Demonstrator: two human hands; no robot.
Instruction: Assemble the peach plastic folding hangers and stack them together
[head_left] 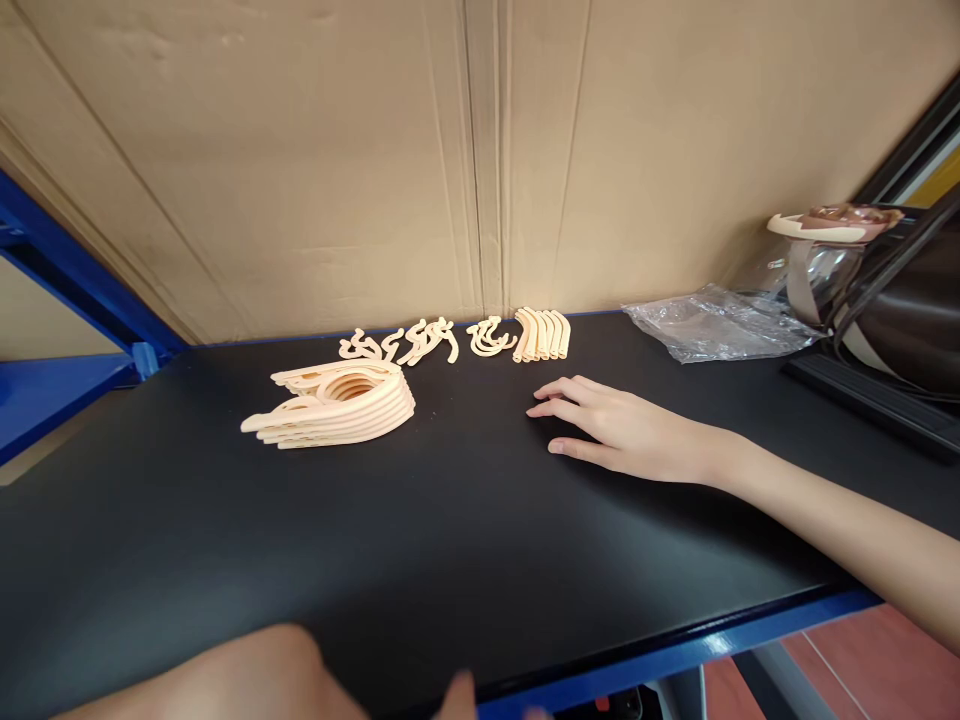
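My right hand (pixel 600 425) is open over the black tabletop, fingers spread apart and palm down, with nothing in it. Nearest to it is a row of curved cream plastic strips (pixel 541 334), a little beyond its fingertips. My left hand (pixel 277 670) is cut off by the bottom edge; only the wrist and blurred fingertips show, so its grip is hidden. Stacked to the left lie several curved cream plastic pieces (pixel 345 415) with round openings, resembling folding hanger parts. Behind them are small hook-shaped pieces (pixel 431 340), and a smaller group of hooks (pixel 490 338) sits beside the strips.
A crumpled clear plastic bag (pixel 720 325) lies at the back right, near a dark rounded object (pixel 907 310) and a black ridged base (pixel 870 400). Cardboard (pixel 300 180) stands along the back of the black tabletop (pixel 450 540). Blue metal framing (pixel 67 300) rises at left.
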